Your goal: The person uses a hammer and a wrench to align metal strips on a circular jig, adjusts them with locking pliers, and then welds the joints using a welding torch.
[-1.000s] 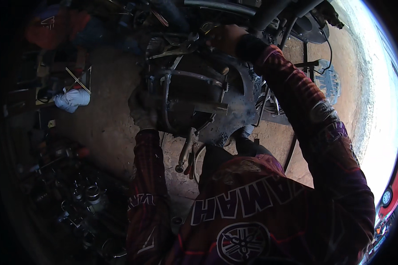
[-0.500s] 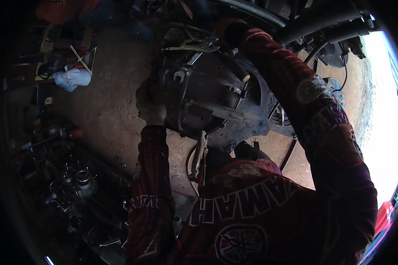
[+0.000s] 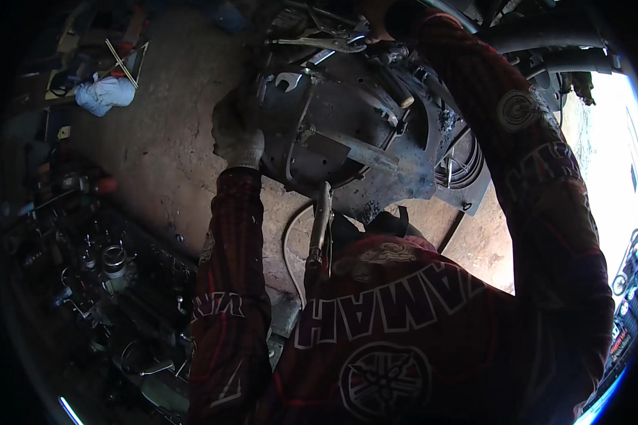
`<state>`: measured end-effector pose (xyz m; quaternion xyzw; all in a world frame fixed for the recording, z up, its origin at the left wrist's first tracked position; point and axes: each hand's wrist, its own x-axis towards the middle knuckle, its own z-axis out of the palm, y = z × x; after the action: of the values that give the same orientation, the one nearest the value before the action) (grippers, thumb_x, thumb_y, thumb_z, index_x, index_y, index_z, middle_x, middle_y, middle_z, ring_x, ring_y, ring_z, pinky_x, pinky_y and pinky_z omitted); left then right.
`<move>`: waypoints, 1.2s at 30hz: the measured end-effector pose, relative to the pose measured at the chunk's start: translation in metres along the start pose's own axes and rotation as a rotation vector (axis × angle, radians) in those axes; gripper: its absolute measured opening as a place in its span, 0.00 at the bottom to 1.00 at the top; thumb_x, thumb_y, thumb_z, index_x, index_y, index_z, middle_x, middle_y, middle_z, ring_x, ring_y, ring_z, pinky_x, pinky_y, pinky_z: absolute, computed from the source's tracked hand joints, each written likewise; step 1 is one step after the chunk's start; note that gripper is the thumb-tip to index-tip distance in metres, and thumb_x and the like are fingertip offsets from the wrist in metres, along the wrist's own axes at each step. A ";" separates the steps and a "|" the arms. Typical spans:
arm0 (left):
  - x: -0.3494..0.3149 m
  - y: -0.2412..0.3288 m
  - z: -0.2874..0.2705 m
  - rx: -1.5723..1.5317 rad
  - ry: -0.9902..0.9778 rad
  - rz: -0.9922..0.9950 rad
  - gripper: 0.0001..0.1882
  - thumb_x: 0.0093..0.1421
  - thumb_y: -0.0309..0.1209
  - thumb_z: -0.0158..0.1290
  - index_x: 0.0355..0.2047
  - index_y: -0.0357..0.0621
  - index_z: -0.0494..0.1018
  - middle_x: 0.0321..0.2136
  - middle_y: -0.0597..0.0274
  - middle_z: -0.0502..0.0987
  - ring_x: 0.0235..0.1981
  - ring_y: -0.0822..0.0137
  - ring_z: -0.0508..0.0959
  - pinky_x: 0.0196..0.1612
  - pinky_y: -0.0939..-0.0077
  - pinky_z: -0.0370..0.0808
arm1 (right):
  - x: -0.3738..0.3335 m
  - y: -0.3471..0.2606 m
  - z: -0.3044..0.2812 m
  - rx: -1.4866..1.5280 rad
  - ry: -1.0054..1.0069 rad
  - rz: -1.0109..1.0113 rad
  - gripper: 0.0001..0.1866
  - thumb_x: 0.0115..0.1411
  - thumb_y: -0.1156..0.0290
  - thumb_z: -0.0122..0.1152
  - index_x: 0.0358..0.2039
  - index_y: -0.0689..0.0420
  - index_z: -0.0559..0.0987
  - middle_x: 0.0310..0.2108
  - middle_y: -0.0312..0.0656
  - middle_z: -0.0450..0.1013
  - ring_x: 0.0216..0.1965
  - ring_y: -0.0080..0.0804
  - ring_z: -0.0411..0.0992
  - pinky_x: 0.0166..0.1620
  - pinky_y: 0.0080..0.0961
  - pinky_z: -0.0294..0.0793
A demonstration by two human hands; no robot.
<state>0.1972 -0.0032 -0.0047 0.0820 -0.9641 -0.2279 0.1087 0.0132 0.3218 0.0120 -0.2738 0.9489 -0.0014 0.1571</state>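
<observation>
A large dark round metal plate [image 3: 333, 106], with bars and brackets across it, lies in front of me. My left hand [image 3: 237, 138], gloved, is closed at its left edge; the fingertips are lost in shadow. My right hand [image 3: 378, 17] reaches past the plate's far side, its fingers dark and partly cut off by the picture's top. Close to it, locking pliers [image 3: 319, 45] lie across the far rim. Another pair of locking pliers [image 3: 322, 219] hangs at the near edge. On the plate are an open-end wrench [image 3: 288, 81] and a tool with a round handle [image 3: 395, 86].
Engine parts [image 3: 113, 265] and metal pieces crowd the lower left. A pale blue cloth bundle [image 3: 105, 94] sits at the far left. Thick dark pipes [image 3: 546, 32] cross the upper right, and a coil of cable [image 3: 461, 164] lies right of the plate.
The view has shifted, so the plate sits slightly higher and more of the coil shows at right. My right hand is farther toward the top edge. The left stays by the plate's rim.
</observation>
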 end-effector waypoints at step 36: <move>-0.013 0.012 -0.007 -0.181 0.042 -0.120 0.22 0.63 0.45 0.54 0.51 0.46 0.73 0.48 0.55 0.77 0.50 0.52 0.77 0.51 0.61 0.74 | -0.140 -0.023 -0.128 1.056 1.249 -0.167 0.15 0.69 0.64 0.55 0.48 0.62 0.77 0.36 0.41 0.75 0.35 0.31 0.74 0.39 0.28 0.74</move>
<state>0.2098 0.0072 0.0051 0.1342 -0.9305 -0.3182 0.1221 0.0990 0.3644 0.1768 -0.1825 0.7122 -0.6116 -0.2922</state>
